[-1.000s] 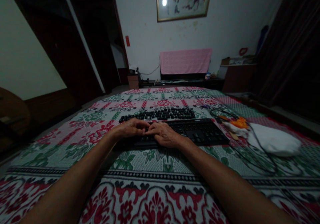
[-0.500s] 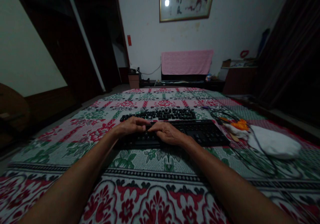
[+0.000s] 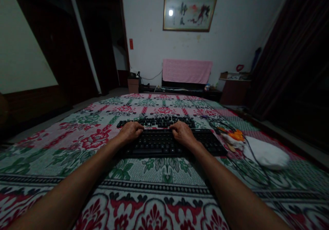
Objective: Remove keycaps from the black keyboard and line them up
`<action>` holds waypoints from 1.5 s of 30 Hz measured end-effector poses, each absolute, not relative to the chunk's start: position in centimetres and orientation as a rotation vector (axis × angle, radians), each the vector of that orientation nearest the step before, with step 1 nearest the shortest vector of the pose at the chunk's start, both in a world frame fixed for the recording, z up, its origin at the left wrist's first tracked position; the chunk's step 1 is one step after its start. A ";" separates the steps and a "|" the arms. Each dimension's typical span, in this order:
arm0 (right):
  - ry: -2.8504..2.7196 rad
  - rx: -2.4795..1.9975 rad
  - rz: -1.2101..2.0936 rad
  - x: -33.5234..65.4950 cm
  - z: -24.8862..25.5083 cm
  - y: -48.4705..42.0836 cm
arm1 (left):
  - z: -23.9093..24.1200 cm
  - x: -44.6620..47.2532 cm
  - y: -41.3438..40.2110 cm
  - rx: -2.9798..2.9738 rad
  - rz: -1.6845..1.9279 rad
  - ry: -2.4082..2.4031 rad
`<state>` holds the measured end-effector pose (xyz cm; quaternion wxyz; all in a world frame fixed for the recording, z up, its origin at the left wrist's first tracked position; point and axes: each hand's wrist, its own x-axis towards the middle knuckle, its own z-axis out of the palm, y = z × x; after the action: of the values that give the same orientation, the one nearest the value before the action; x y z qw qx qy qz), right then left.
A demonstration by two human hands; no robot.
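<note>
Two black keyboards lie on a floral bedspread [image 3: 144, 192]. The near keyboard [image 3: 164, 144] sits in front of me and the far keyboard [image 3: 156, 121] lies just behind it. My left hand [image 3: 131, 131] rests on the near keyboard's far left part, fingers curled down over its back edge. On the same edge, further right, my right hand [image 3: 183, 133] is curled the same way. Both hands lie between the two keyboards. The fingertips are hidden behind the knuckles.
Right of the keyboards lie a white cloth bundle [image 3: 264, 153], an orange object [image 3: 238, 135] and tangled dark cables [image 3: 246, 168]. Beyond the bed stands a low unit draped with a pink cloth [image 3: 187, 71], under a framed picture [image 3: 189, 12]. Dark cupboards line the left.
My hands were together over the middle of the near keyboard; they have moved apart to its back edge. The view has tilted so the scene sits lower and further off.
</note>
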<state>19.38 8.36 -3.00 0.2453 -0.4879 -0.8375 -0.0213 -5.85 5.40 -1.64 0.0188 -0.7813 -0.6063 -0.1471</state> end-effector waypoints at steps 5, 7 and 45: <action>-2.331 -1.346 -0.050 18.8 -2.5 8.6 | -1.2 -6.0 5.4 -2.457 -0.413 -1.941; -2.376 -1.326 -0.030 18.2 -2.1 9.2 | -1.2 -6.1 5.5 -2.486 -0.429 -1.945; -2.634 -0.852 0.747 13.6 0.7 6.7 | -1.5 -6.4 5.7 -2.507 -0.490 -1.919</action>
<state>13.63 6.74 0.66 0.1369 -0.2945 -0.9099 0.2580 -6.37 5.70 -1.50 -0.0267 -0.7844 -0.6004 -0.1532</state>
